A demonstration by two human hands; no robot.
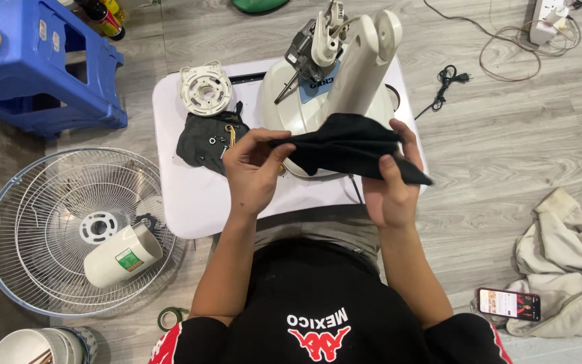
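Black cloth [345,145] between hands (both gripping)

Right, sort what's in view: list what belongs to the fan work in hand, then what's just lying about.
In hand:
left hand and right hand holding the black cloth
fan body
white round cover
fan grille

Lying about:
blue stool
phone
beige cloth
tape roll

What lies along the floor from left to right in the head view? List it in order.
Blue plastic stool → wire fan guard with a white cup-shaped housing lying on it → low white table → black power plug → phone → crumpled beige cloth.
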